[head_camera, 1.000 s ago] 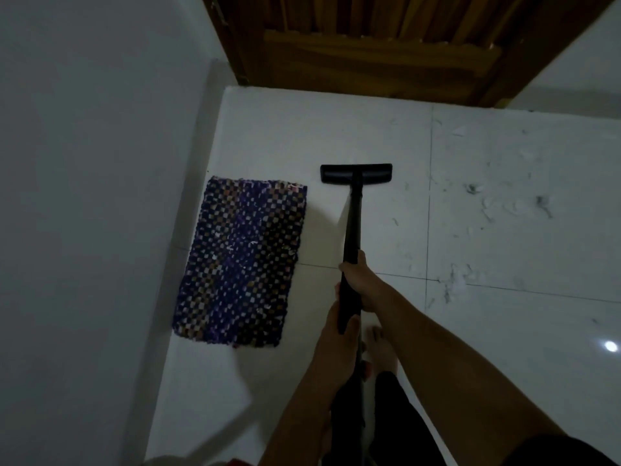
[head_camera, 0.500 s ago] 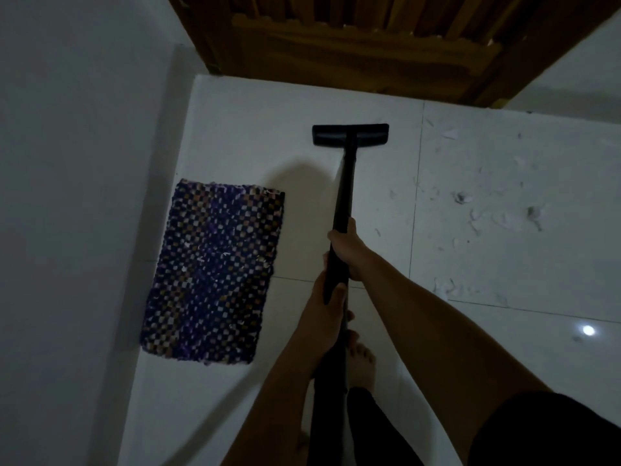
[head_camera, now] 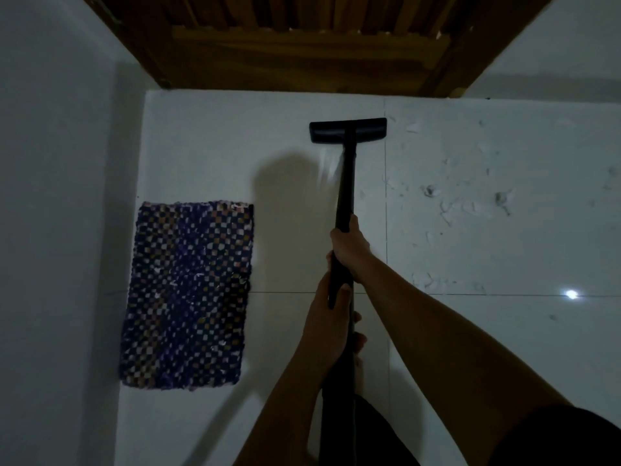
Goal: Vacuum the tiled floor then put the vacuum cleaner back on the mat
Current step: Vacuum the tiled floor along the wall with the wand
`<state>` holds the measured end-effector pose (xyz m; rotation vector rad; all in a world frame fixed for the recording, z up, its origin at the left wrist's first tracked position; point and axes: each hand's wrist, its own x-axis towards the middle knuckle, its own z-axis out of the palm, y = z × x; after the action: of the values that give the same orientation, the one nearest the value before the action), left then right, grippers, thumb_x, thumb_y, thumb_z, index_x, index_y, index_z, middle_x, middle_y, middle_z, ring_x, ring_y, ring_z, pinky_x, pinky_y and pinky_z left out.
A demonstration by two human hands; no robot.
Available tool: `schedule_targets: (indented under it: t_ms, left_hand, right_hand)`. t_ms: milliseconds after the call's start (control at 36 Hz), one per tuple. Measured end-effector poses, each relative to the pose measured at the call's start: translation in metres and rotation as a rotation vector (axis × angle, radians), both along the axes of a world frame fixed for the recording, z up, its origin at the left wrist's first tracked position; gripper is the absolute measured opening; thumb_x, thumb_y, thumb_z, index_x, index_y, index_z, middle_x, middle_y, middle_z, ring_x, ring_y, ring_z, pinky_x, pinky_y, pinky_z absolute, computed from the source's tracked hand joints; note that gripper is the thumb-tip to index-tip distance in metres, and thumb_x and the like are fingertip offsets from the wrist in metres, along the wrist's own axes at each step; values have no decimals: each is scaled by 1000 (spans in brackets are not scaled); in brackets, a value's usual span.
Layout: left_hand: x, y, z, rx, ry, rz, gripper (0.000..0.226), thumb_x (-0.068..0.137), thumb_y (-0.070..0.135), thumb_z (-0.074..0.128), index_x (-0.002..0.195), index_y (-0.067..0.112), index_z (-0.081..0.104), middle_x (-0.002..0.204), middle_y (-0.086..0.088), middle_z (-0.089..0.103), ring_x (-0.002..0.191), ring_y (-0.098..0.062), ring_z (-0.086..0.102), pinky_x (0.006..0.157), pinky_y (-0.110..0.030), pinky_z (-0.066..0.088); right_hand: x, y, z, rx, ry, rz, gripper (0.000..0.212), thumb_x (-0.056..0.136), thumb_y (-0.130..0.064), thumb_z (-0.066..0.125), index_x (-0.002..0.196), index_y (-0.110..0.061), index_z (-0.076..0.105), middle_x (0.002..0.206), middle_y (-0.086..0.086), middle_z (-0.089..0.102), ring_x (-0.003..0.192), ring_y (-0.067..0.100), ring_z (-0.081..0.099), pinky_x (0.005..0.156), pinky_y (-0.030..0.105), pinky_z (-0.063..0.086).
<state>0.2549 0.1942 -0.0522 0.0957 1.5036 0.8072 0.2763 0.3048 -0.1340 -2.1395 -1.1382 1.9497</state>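
My forearms are bare down to my left hand and right hand, no watch or rings showing. A dark short sleeve covers my right upper arm (black, apparently), and dark trousers show below.

Single head-worn view, wide-angle, looking steeply down and forward from standing height. Tiled floor fills most of frame; wall at left edge, wooden door at top. Own forearms enter from bottom edge.
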Motion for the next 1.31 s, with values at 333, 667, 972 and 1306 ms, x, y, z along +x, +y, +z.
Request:
schedule_targets:
  t_ms: [333,667,972,1306]
  left_hand:
    - [25,51,-7,42,-2,-55,42,101,27,36,143,29,32,80,-6,51,57,-13,48,35,-16,41]
    - [45,93,-20,60,33,-167,43,101,32,36,143,29,32,108,-25,59,58,-13,52,41,-22,44]
    - [65,76,-6,18,-59,-114,38,101,32,37,138,27,38,81,-4,52,58,-12,51,35,-15,41]
    - [72,23,15,79,-8,-169,38,101,30,35,139,29,36,87,-9,52,58,-12,49,39,-17,42]
  right_hand:
    - [31,53,-6,105,-32,-18,57,99,-19,38,151,-30,19,94,15,56,47,17,51,30,13,38]
    - [58,96,-10,99,-61,-85,53,98,-16,38,147,-29,25,93,15,55,47,18,52,31,14,40]
    - [82,73,-2,92,-61,-90,55,98,-16,38,149,-27,22,95,16,54,50,18,52,30,12,37]
    - [90,25,20,90,-52,-52,57,99,-17,37,152,-29,17,91,11,56,50,15,52,27,10,33]
